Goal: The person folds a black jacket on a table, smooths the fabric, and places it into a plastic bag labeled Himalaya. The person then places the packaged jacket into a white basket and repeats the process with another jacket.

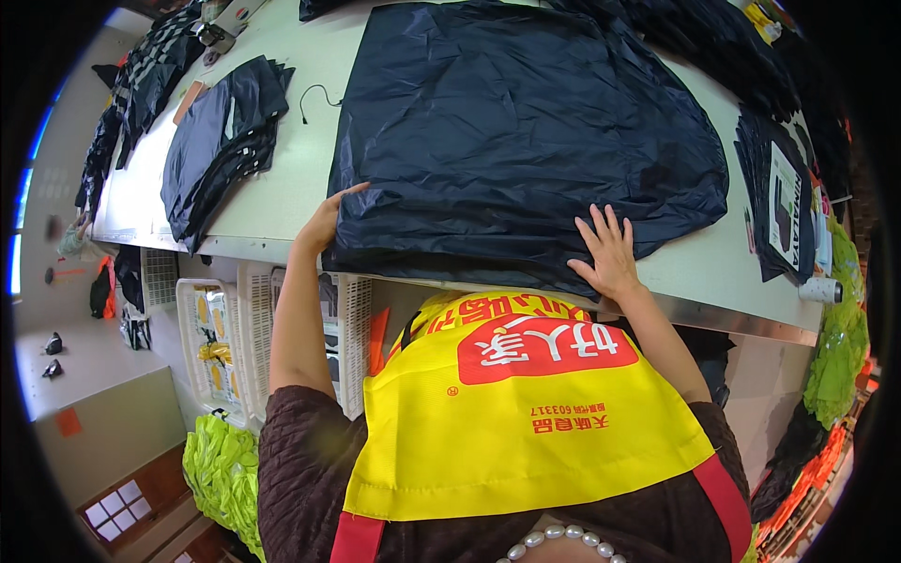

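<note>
step: squaring a stack of dark navy fabric pieces [526, 141] at bench [282, 202] near edge | left hand [324, 220] flat against stack's left side, right hand [608, 255] splayed open on top | next, likely: even pressure, edges aligned

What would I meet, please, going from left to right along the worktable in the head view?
Small pile of dark folded fabric → thin black cord → left hand at the edge of the large navy fabric stack → right hand flat on that stack → dark packaged pieces → white tape roll.
</note>
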### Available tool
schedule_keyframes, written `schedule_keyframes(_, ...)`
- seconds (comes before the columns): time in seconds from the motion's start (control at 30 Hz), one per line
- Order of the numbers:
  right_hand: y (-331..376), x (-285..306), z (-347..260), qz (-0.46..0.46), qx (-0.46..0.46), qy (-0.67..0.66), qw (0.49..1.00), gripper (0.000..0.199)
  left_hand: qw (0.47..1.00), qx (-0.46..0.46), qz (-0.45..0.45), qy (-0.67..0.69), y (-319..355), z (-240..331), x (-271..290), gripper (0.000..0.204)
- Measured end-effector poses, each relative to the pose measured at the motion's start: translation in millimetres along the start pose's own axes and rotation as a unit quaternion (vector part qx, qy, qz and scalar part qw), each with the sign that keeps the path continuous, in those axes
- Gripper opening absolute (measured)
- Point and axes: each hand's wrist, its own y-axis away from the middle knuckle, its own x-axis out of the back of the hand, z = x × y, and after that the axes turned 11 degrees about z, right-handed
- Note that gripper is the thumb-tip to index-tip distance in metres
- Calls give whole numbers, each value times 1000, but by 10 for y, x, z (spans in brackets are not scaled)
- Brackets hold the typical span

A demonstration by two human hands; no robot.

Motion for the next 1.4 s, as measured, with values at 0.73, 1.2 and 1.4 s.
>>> schedule_keyframes(0.73,-58,171,95,-84,7,-58,995,72,763,-371,-12,-530,865,-195,-281,79)
schedule_keyframes(1.2,169,343,651,-25,52,-57,997,45,837,-261,6,-481,976,-87,66,55)
schedule_keyframes(1.4,-55,1124,608,-208,-188,-252,926,27,965,-77,72,-238,1039,676,239,21)
